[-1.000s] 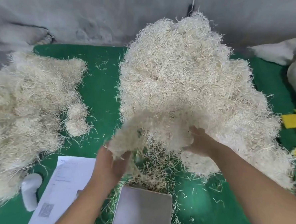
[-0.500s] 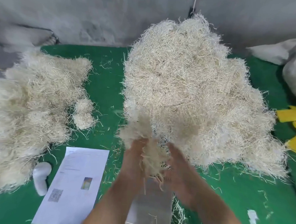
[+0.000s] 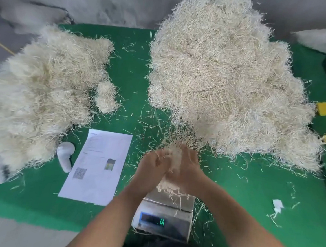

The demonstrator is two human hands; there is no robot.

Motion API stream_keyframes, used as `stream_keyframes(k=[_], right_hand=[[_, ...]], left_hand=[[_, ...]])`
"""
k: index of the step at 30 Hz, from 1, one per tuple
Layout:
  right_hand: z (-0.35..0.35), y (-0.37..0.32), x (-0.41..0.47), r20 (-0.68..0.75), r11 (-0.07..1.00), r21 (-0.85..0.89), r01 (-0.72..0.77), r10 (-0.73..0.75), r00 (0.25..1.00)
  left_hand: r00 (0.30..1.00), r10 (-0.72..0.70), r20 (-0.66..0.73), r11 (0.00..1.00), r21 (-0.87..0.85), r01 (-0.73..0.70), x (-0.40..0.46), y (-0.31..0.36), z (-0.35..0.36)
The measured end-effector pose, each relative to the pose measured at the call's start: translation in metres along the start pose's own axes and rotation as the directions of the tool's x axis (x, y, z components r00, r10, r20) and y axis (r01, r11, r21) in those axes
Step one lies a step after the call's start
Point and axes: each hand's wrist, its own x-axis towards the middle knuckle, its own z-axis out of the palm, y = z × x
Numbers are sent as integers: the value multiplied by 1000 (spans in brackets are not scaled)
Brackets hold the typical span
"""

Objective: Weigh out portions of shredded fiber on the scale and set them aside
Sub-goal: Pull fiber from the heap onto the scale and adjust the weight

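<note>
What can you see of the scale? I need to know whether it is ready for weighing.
The scale is a small boxy unit with a bare metal platform and a silvery front bearing a dark display with lit green digits, too blurred to read. It sits on the green mat, loose strands around it. The left hand and right hand hold a fiber clump over the platform, strands trailing onto it.
</note>
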Motion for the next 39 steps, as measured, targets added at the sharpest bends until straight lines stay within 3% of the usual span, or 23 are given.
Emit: stream_keyframes(k=[2,4,7,8,10,12,16,20,22,25,31,34,39], right_hand=[[1,8,-1,-58,1000,-10,-5,4,998],[0,19,-7,-35,999,-42,-24,22,999],[2,32,-18,11,988,-134,-80,82,997],[2,36,-20,5,985,-150,-90,92,996],[4,36,-23,-4,981,-181,-72,72,997],[12,33,-25,29,980,-200,-14,20,999],[20,32,-26,-11,983,-182,-34,33,999],[3,40,-35,1,996,-17,-91,91,996],[-4,41,-39,-9,995,43,-85,85,996],[-6,39,-39,-59,996,26,-85,87,995],[6,26,-41,-114,979,-184,89,-111,987],[7,20,-40,-127,948,-282,147,-188,974],[9,13,-37,-192,953,-258,158,-211,958]], left_hand=[[985,-111,-129,992,50,118,4,-12,3],[963,-239,-127,965,82,250,5,-20,-1],[963,-254,-89,829,492,264,1,-35,-16],[968,-238,-81,847,471,248,0,-37,-22],[970,-243,-34,956,161,245,-5,-33,-23],[968,-248,40,967,-53,250,-8,-28,-12],[986,-150,67,989,7,150,-12,-26,-5],[987,-139,-78,906,394,158,-19,-46,-46],[982,-41,-187,841,524,135,-26,-55,-65],[954,118,-275,858,512,42,-31,-55,-68],[977,209,42,817,541,-198,-32,-44,-40],[961,273,37,785,568,-245,-33,-41,-34],[951,306,-37,787,572,-231,-36,-33,-37]])
